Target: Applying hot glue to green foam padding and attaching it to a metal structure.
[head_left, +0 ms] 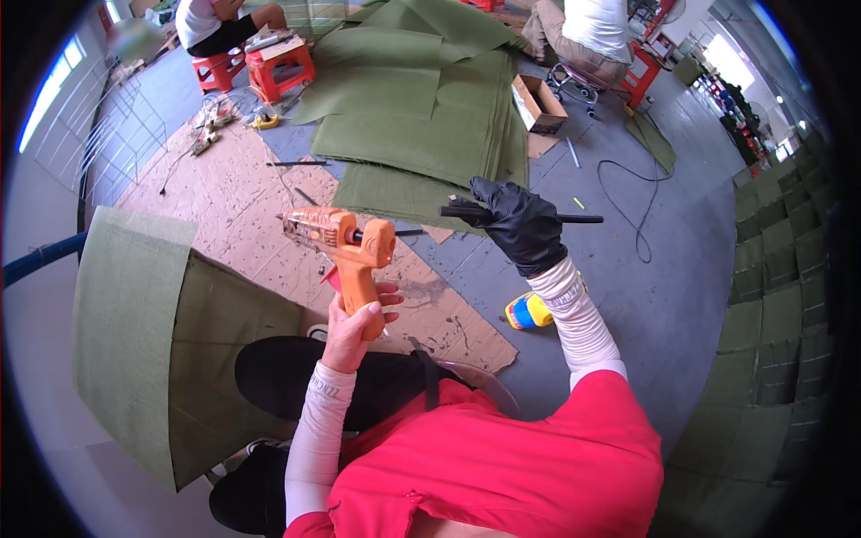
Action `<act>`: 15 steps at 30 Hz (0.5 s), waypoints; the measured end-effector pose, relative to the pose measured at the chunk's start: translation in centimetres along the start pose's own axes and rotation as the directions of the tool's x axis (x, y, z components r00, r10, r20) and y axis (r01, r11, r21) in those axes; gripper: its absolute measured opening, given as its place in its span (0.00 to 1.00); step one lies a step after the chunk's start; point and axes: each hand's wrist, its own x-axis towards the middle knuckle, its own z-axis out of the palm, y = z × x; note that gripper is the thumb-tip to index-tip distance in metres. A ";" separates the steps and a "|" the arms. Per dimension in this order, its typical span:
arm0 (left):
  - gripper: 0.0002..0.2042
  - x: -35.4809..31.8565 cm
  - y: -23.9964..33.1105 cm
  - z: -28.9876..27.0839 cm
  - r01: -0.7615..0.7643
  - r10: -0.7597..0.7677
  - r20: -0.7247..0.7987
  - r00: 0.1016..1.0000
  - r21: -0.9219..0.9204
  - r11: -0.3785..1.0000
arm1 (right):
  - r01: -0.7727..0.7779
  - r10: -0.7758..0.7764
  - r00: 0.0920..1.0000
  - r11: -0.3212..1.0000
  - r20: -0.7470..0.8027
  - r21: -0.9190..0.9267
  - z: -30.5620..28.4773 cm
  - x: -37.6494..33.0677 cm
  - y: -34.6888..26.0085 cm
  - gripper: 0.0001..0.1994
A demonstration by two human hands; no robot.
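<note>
An orange glue gun [345, 247] is held upright by its handle in the left hand [354, 327], fingers wrapped closed around the grip. Its barrel runs roughly level, the clear nozzle end pointing to the person's left, the rear end facing right.

A black glue stick [574, 218] is pinched in the gloved right hand [520, 224], fingers closed on it. The stick's long axis lies nearly horizontal, in line with the gun's barrel. It sits just to the right of the gun's rear, near but apart; a short gap is seen between them. The right hand is the nearer to the stick's leading end.

Both items are held in the air above the cardboard sheet [233, 202] on the grey floor [682, 296], near the cardboard's right edge. Green felt panels [421, 108] lie beyond.
</note>
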 end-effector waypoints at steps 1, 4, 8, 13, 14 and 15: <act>0.24 0.0 0.2 0.1 0.011 -0.010 -0.018 1.000 0.028 1.000 | 0.017 -0.017 0.999 1.000 0.041 -0.020 -0.1 0.2 -0.4 0.22; 0.20 0.0 0.6 0.3 0.010 -0.006 -0.055 0.998 0.068 0.998 | 0.131 -0.131 0.991 0.991 0.003 -0.022 -0.2 0.5 -1.5 0.18; 0.18 0.0 0.8 0.5 -0.001 0.008 -0.084 0.996 0.080 0.997 | 0.159 -0.145 0.982 0.980 0.124 -0.117 -0.3 0.6 -2.8 0.15; 0.19 -0.2 0.7 0.4 0.007 0.003 -0.113 0.994 0.089 0.996 | 0.101 -0.141 0.986 0.934 0.093 0.343 -0.9 2.0 -3.0 0.17; 0.19 -0.2 0.7 0.3 -0.005 0.012 -0.106 0.994 0.072 0.997 | -0.102 0.101 0.994 0.825 0.033 0.556 -1.4 2.0 -3.0 0.17; 0.18 -0.1 0.7 0.3 0.011 -0.004 -0.102 0.995 0.065 0.998 | -0.217 0.255 0.964 0.596 0.074 0.773 -2.3 2.3 -2.4 0.20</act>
